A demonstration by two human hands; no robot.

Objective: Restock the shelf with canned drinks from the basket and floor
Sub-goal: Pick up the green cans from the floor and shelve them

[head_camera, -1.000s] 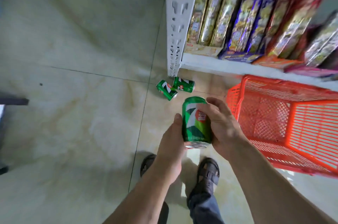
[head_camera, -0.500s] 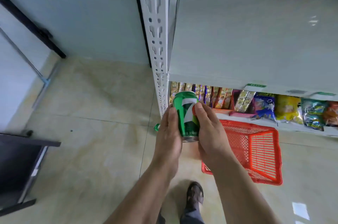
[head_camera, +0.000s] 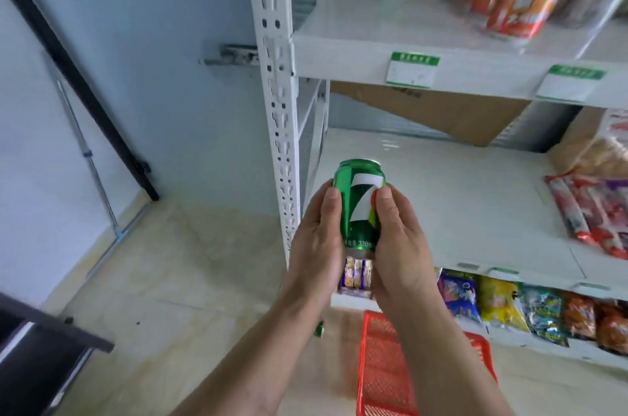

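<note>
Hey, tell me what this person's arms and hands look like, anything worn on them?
Both forearms are bare as far as the frame shows: no sleeves or cuffs in view. The left hand and right hand wear no gloves, and no rings, watch or bracelet show on the visible sides. The fingers have short, plain, unpainted nails.

red basket (head_camera: 380, 368) half behind forearms

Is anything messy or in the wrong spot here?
Yes. A green can lies on the floor beside the red basket, mostly hidden by an arm, instead of on the shelf. The can in both hands looks undamaged.
</note>
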